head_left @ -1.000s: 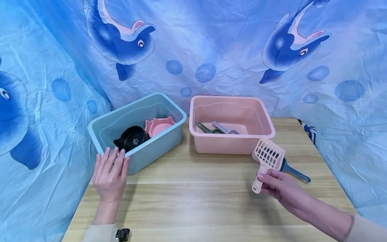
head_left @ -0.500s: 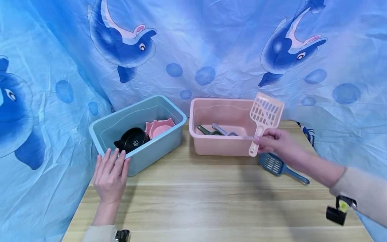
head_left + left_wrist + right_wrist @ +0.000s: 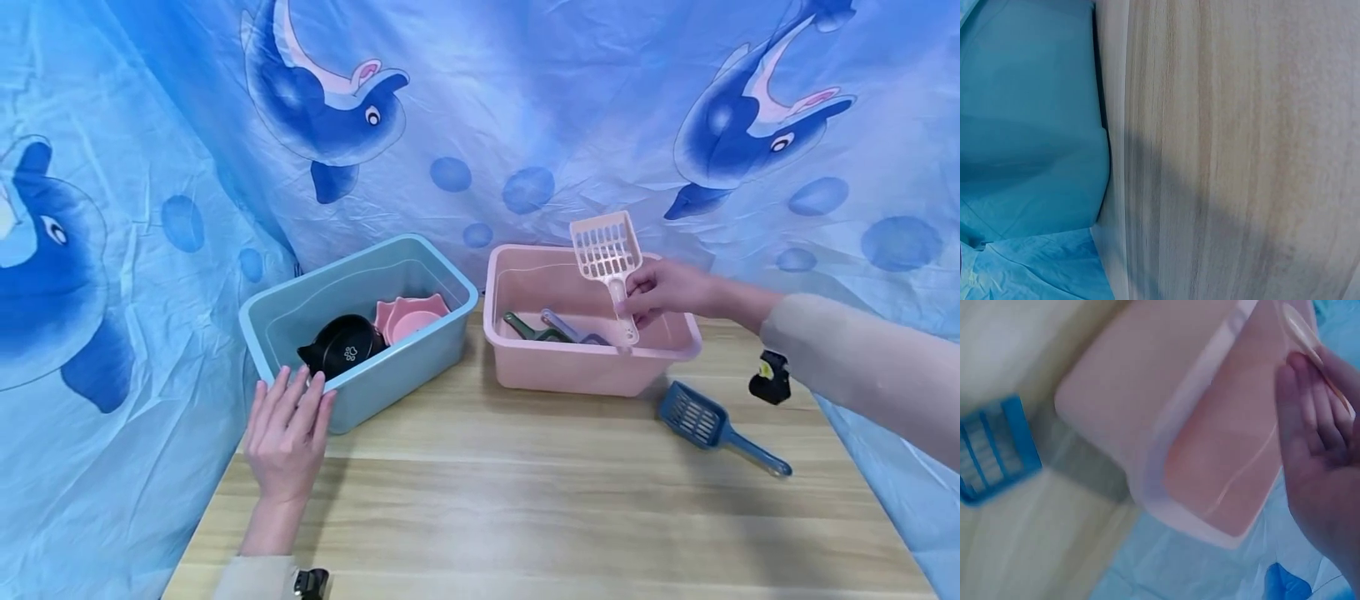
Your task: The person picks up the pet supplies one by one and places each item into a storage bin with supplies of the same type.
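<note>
My right hand pinches a pale pink litter scoop by its handle, over the pink bin. The scoop's slotted head points up and away. In the right wrist view, fingers hold the handle beside the bin's rim. Inside the pink bin lie a green scoop and a lavender scoop, partly hidden by the front wall. My left hand rests its extended fingers on the near rim of the light blue bin. That bin holds a black cat-eared bowl and pink bowls.
A dark blue litter scoop lies on the wooden table, right of the pink bin. Behind the bins hangs a blue dolphin-print cloth, with another stretch along the left side.
My right hand has lifted the pale pink scoop from near the dark blue scoop and carried it up and left, over the pink bin. The left hand has stayed on the blue rim.
</note>
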The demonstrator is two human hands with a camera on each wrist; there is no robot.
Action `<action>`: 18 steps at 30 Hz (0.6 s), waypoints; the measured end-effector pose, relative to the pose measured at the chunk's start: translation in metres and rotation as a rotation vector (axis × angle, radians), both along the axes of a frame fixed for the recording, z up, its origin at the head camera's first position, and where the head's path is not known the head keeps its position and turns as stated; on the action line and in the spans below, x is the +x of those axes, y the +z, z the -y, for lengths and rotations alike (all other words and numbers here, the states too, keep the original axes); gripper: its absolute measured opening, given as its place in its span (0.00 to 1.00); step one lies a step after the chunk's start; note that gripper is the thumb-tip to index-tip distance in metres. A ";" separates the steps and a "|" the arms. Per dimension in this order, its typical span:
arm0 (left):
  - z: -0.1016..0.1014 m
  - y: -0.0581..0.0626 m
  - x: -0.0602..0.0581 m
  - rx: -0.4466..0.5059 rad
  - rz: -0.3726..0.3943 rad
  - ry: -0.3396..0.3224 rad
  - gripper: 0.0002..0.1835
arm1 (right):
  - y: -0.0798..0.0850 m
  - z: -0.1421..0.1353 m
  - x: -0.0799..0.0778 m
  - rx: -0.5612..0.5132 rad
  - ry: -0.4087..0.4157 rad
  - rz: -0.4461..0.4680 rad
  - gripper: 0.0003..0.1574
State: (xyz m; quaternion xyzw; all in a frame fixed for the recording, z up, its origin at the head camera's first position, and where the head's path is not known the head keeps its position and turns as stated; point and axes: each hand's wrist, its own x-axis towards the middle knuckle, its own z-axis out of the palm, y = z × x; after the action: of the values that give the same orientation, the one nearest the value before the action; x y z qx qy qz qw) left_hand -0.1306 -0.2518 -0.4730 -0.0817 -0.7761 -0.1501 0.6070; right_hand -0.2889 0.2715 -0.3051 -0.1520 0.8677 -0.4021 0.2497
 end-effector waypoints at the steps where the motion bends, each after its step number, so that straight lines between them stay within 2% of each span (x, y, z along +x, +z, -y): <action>1: 0.000 0.000 0.000 0.001 0.005 0.000 0.18 | -0.003 0.000 -0.006 0.017 0.023 0.018 0.10; 5: -0.001 -0.001 0.000 0.007 0.023 0.002 0.18 | -0.011 0.002 -0.025 0.079 0.095 0.076 0.12; 13: -0.004 0.001 -0.001 0.008 -0.005 0.002 0.17 | -0.025 0.006 -0.048 0.234 0.129 0.244 0.21; 18: -0.005 0.002 -0.002 0.009 -0.030 0.002 0.17 | -0.037 0.007 -0.058 0.250 0.153 0.317 0.23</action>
State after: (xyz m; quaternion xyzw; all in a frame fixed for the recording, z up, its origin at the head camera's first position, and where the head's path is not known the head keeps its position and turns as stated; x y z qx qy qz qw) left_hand -0.1328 -0.2469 -0.4707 -0.0807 -0.7662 -0.1518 0.6192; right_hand -0.3464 0.2649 -0.3417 -0.1202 0.8465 -0.2904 0.4298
